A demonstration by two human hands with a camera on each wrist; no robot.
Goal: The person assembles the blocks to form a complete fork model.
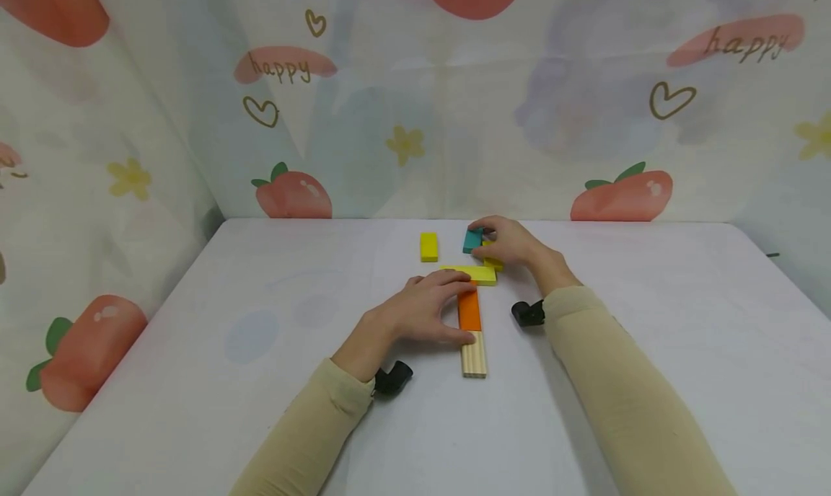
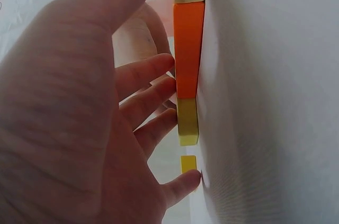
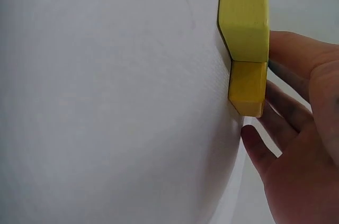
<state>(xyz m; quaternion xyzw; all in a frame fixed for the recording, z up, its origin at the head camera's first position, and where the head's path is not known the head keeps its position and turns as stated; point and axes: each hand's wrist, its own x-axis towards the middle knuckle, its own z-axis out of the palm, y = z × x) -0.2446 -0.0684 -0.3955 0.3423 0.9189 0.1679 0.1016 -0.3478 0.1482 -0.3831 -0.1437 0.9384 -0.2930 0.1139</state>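
Note:
A row of flat blocks runs along the table, with a plain wood block (image 1: pixel 474 362) nearest and an orange block (image 1: pixel 469 310) beyond it. Across the row's far end lies a light yellow-green block (image 1: pixel 483 275). My left hand (image 1: pixel 422 308) spreads over these, thumb at the wood block and straight fingertips touching the orange and yellow-green blocks. Behind them, my right hand (image 1: pixel 513 244) pinches a teal block (image 1: pixel 472 242) between thumb and fingers. A yellow block (image 1: pixel 493 263), partly hidden by that hand, meets the yellow-green block; the right wrist view shows this yellow block (image 3: pixel 248 87) too.
Another yellow block (image 1: pixel 428 246) lies apart, left of the teal one. The white table (image 1: pixel 195 424) ends at a printed cloth backdrop (image 1: pixel 480 121) behind and at the sides. Dark wrist cameras (image 1: pixel 393 378) jut out below both sleeves.

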